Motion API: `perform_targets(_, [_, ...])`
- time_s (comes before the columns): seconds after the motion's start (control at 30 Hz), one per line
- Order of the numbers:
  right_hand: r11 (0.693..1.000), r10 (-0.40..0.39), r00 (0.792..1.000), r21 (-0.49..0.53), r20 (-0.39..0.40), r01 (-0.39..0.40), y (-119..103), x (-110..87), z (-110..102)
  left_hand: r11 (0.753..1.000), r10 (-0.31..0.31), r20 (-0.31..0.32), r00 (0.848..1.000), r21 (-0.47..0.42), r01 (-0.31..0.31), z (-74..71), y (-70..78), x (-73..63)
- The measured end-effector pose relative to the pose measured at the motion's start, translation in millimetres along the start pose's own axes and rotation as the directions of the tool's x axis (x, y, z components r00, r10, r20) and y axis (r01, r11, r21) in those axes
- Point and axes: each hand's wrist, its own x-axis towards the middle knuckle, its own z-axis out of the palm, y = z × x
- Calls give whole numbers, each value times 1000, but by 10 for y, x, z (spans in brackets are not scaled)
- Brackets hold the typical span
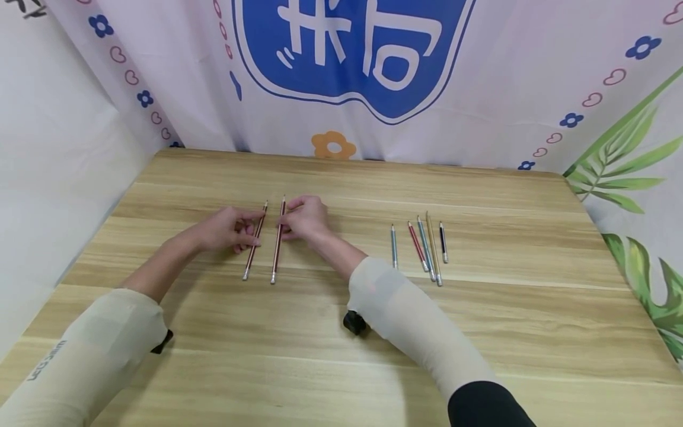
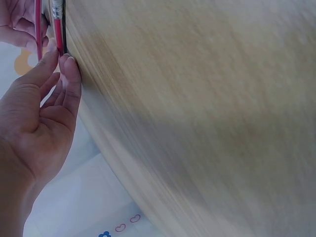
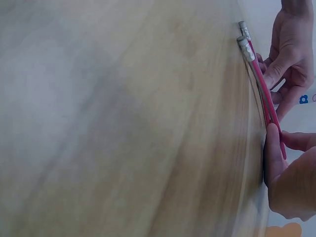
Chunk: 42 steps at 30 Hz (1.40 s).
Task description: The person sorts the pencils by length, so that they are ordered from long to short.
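Two dark red pencils lie side by side left of the table's middle, their eraser ends toward me. My left hand (image 1: 226, 230) holds the left pencil (image 1: 249, 261) between thumb and fingers. To its right, my right hand (image 1: 308, 218) pinches the other pencil (image 1: 276, 255) along its upper half. A narrow gap separates the two pencils. In the left wrist view the left hand (image 2: 44, 113) has its fingertips at a red pencil (image 2: 58, 32). The right wrist view has the right hand's thumb and finger on the nearer red pencil (image 3: 261, 76).
Right of centre on the wooden table (image 1: 320, 379) lie several more pencils: a blue one (image 1: 393, 243) apart, then a red (image 1: 416, 244), another blue (image 1: 425, 246), a yellowish (image 1: 433, 246) and a dark one (image 1: 443, 243). A printed cloth (image 1: 187, 59) hangs behind the table.
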Motion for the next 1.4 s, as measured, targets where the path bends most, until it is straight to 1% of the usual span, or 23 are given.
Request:
perform_targets(0.2, [994,-32,998,-107,-46,27,-35,-2,57,1000,-11,-3,1000,7,11,-10,-5,4])
perform_targets(0.4, [980,-40,997,-198,-61,28,-60,18,82,1000,-12,-7,1000,11,12,-12,-14,4])
perform_targets(0.57, [946,-53,997,-322,-62,31,-55,55,98,1000,-11,-7,1000,13,11,-11,-12,2])
perform_targets(0.63, [935,-55,997,-352,-61,30,-47,65,100,1000,-11,-8,1000,17,11,-11,-12,2])
perform_targets(0.8, [926,-62,997,-376,-55,37,-31,83,93,1000,-7,-9,1000,28,7,-9,-11,7])
perform_targets(1.0, [895,-83,996,-442,-44,55,-26,92,78,1000,-13,-11,1000,25,13,-3,-10,7])
perform_targets(1.17, [897,-88,995,-438,-43,60,-14,100,75,1000,-21,-8,1000,15,21,0,-8,5])
perform_targets(1.4, [913,-89,996,-402,-22,73,-8,93,68,999,-31,-5,999,13,31,0,2,1])
